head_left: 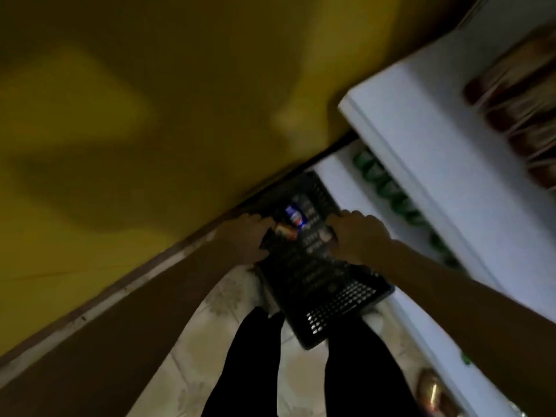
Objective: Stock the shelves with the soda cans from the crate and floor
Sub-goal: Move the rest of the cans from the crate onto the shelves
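Soda cans (293, 218) — rigid, slippery, likely light — are lying mid-frame in the crate (340, 299); left hand (246, 239) and right hand (358, 236) are blurred, grip unreadable — grasp their sides.

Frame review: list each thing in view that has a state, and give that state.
Black crate: on the floor, nearly empty.
Blue can: lying inside the crate.
Orange can: in the crate, beside the left hand.
Right hand: over the crate; grip blurred.
Green cans: lined up on the white shelf.

Yellow wall (150, 100) — tiled floor (210, 341).
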{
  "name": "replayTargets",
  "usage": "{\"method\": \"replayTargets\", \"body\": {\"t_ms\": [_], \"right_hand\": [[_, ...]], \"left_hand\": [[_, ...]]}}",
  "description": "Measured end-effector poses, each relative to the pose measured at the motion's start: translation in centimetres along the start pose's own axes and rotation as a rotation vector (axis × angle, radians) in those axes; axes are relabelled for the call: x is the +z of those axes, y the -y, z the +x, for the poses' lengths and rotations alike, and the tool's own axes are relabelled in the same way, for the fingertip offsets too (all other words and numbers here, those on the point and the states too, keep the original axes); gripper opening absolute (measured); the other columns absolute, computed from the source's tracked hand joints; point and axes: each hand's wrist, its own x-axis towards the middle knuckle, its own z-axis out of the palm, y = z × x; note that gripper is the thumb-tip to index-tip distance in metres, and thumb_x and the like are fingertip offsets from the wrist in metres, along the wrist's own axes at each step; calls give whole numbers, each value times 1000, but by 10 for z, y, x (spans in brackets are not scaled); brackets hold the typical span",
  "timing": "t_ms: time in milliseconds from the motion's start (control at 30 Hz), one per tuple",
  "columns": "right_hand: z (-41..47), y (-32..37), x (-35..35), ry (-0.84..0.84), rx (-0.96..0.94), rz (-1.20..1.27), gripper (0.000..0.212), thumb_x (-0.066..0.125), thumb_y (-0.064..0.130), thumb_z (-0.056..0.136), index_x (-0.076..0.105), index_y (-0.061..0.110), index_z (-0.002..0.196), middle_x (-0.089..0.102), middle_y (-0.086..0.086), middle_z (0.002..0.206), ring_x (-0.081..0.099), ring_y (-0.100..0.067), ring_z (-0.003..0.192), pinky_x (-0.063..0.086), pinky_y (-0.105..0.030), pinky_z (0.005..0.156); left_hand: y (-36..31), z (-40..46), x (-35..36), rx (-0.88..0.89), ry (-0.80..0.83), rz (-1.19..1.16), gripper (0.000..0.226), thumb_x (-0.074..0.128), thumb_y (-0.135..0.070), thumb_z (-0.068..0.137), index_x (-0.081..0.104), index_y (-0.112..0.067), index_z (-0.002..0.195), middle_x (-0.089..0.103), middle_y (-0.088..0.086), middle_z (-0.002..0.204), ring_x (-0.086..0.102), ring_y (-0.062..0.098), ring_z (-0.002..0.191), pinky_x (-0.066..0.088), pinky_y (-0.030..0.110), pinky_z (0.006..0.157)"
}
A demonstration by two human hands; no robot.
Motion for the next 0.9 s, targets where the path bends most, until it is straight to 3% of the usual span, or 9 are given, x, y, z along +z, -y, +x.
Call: {"method": "replayTargets", "body": {"t_ms": [67, 200, 367, 467, 633, 733, 800, 900], "right_hand": [[46, 2, 39, 15, 29, 42, 56, 55, 41, 92, 39, 19, 140, 46, -10, 137, 47, -34, 124, 43, -42, 98], [131, 0, 129, 135, 110, 182, 63, 60, 38, 89, 34, 20, 143, 42, -11, 143, 45, -33, 128, 42, -42, 102], [210, -11, 220, 275, 189, 406, 72, 67, 32, 88, 28, 17, 147, 39, -12, 147, 44, -34, 129, 43, -41, 101], [247, -19, 259, 274, 246, 531, 68, 66, 33, 88, 32, 15, 144, 45, -13, 142, 54, -35, 117, 47, -36, 88], [300, -32, 310, 282, 395, 849, 61, 71, 27, 85, 42, 10, 136, 53, -14, 130, 53, -34, 119, 45, -33, 86], [333, -36, 336, 261, 478, 1113, 58, 69, 17, 87, 43, 7, 138, 50, -14, 136, 49, -34, 125, 41, -29, 88], [357, -37, 352, 208, 530, 1309, 53, 69, 9, 86, 47, 4, 134, 55, -20, 131, 54, -37, 119, 45, -32, 83], [390, -37, 369, 174, 595, 1564, 52, 67, 7, 87, 47, 14, 134, 58, -20, 129, 57, -36, 115, 50, -39, 82]], "left_hand": [[23, 45, 42, 24, 30, -96, 63, 61, -35, 90, 34, -20, 144, 46, 9, 137, 46, 30, 124, 42, 43, 98], [50, 123, 134, 16, 91, -189, 63, 64, -32, 87, 37, -18, 143, 45, 9, 140, 43, 30, 128, 43, 46, 99], [58, 196, 224, 1, 190, -78, 59, 64, -36, 86, 38, -22, 138, 44, 6, 139, 43, 28, 128, 46, 43, 98], [63, 233, 257, -15, 202, -10, 63, 63, -38, 87, 34, -22, 140, 41, 6, 141, 41, 29, 129, 46, 43, 97], [68, 298, 285, -27, 85, 110, 73, 65, -30, 86, 23, -14, 145, 32, 10, 147, 32, 30, 135, 41, 42, 100], [70, 343, 301, -47, 32, 161, 72, 60, -28, 89, 21, -11, 147, 24, 13, 151, 24, 31, 140, 31, 43, 109], [75, 375, 313, -58, 0, 212, 73, 59, -29, 89, 19, -8, 147, 23, 15, 152, 22, 32, 139, 26, 44, 111], [85, 415, 335, -72, -60, 195, 72, 64, -30, 85, 28, -11, 144, 31, 14, 147, 28, 33, 136, 27, 44, 110]]}}
